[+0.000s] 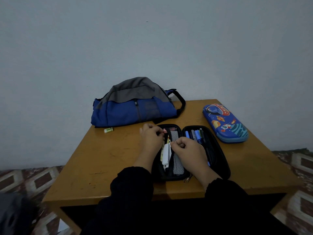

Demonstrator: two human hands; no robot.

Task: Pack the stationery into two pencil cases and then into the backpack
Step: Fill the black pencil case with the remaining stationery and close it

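Both hands [151,136] [183,150], fingers pinching open black case's [218,155] mesh pocket edge, mid-table [101,158].

2 bare hands, left grip [151,138], right grip [186,150]; long black sleeves [133,187].

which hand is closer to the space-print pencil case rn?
Right. The right hand is over the middle of the open black case, left of the space-print pencil case. The left hand is further left, over the black case's mesh-pocket half.
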